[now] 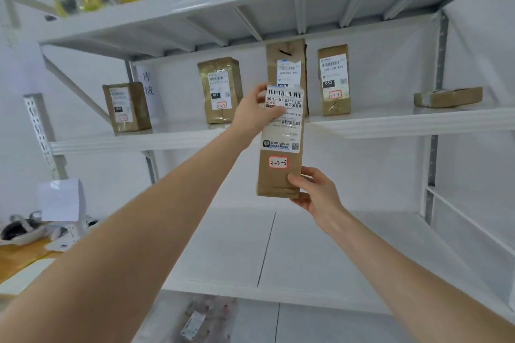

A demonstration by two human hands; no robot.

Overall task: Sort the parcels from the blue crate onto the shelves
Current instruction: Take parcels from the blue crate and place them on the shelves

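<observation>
sorting looks partway: 5 shelved parcels (pixel 220 89) on the mid shelf (pixel 390 125), 4 upright + 1 flat at the right end. 6th parcel (pixel 274 178) is upright in front of that shelf's edge, not yet placed. left hand (pixel 254 114) pinches its top, right hand (pixel 315 192) curls round its bottom corner. blue crate not in view, so can't tell what's left

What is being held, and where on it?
A tall brown parcel: left hand grips its upper left edge, right hand its bottom right corner.
</observation>
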